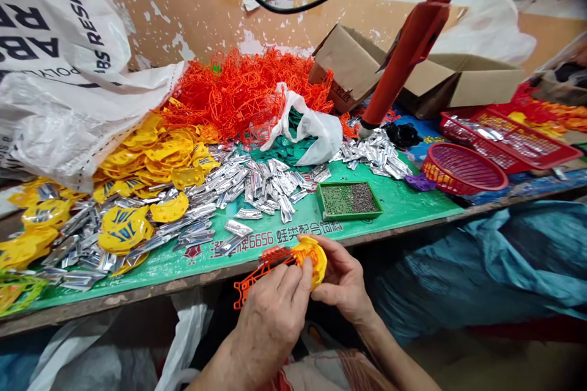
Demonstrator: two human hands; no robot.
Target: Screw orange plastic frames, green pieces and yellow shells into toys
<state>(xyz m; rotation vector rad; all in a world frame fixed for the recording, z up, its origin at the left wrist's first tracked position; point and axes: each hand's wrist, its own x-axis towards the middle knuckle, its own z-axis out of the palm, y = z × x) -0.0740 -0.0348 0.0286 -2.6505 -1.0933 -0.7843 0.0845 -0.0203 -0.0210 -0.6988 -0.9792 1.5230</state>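
Note:
Just in front of the table edge, my two hands meet around a yellow rounded plastic part (318, 258). My right hand (345, 284) grips that part from the right, thumb below and fingers behind it. An orange plastic lattice frame (246, 288) sticks out to the left from my left hand (277, 302), whose fingers are closed on it and press against the yellow part. Where the two pieces meet is partly hidden by my fingers. Beyond my hands stands a green tray (326, 215) of small screws.
Silver metal strips (270, 186), yellow parts (156, 149) and a heap of orange frames (238, 91) cover the table's left and middle. A red electric screwdriver (403, 61) hangs above. Red baskets (463, 174), cardboard boxes (486, 82) and a white sack (55, 98) stand around.

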